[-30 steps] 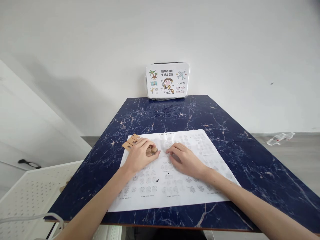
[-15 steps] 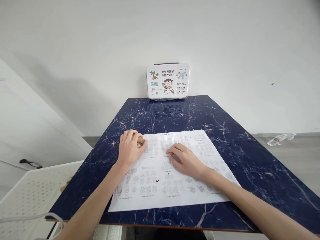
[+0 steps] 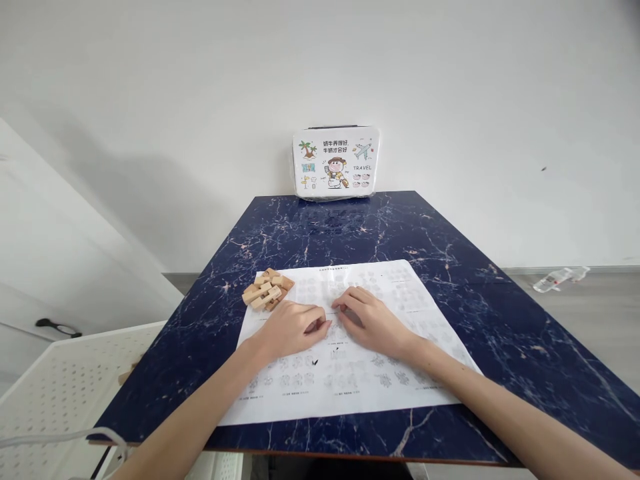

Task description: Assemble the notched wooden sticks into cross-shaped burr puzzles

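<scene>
Pale-brown oblong wooden blocks (image 3: 267,291) lie heaped far left on white printed paper (image 3: 370,395), bared since the left hand (image 3: 290,328) withdrew. It and the right hand (image 3: 373,321) curl their fingers, tip contact unclear.

Head view, looking forward, down across table (image 3: 320,243)

Wooden pieces (image 3: 263,292): pale, smooth, matt. Sheet (image 3: 345,400): thin, printed white paper. Table (image 3: 330,233): smooth, glossy top — marble-patterned (visibly reflective). Case (image 3: 313,190): smooth white face — clear, shiny plastic film around it. Wall (image 3: 200,87): smooth, matt.
</scene>
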